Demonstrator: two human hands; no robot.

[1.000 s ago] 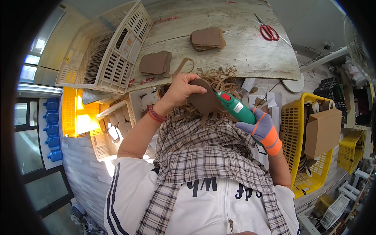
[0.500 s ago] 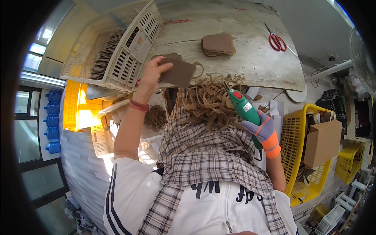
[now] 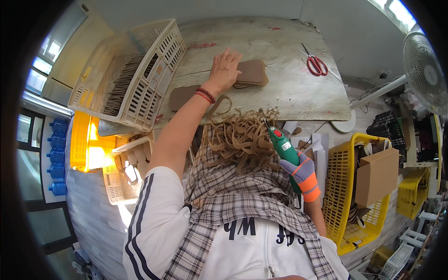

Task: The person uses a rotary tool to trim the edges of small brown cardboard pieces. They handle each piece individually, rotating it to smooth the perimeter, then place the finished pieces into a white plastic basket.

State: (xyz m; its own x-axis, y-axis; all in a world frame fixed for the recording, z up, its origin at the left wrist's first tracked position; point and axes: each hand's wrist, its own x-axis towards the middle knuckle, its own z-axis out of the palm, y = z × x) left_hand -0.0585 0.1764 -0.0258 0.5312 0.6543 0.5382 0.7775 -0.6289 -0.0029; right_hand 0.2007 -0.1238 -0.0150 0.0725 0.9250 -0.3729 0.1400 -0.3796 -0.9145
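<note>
My bare left hand lies with its fingers stretched out at the left end of a stack of flat brown pieces with rounded corners. Part of the stack is under the palm. Another brown piece rests nearer, partly hidden behind my wrist. In a grey and orange glove, my right hand is closed around a green handheld power tool with a red button and a thin dark tip. That tip points away from me, beside a tangle of brown strips on my checked apron.
A white plastic crate with many upright brown pieces stands on the table's left. Red-handled scissors lie at the far right. A yellow basket holding a cardboard box stands to the right, near a fan.
My left hand has moved away from me and to the right, from holding a brown piece over the table to the stack. My right hand keeps its hold on the tool.
</note>
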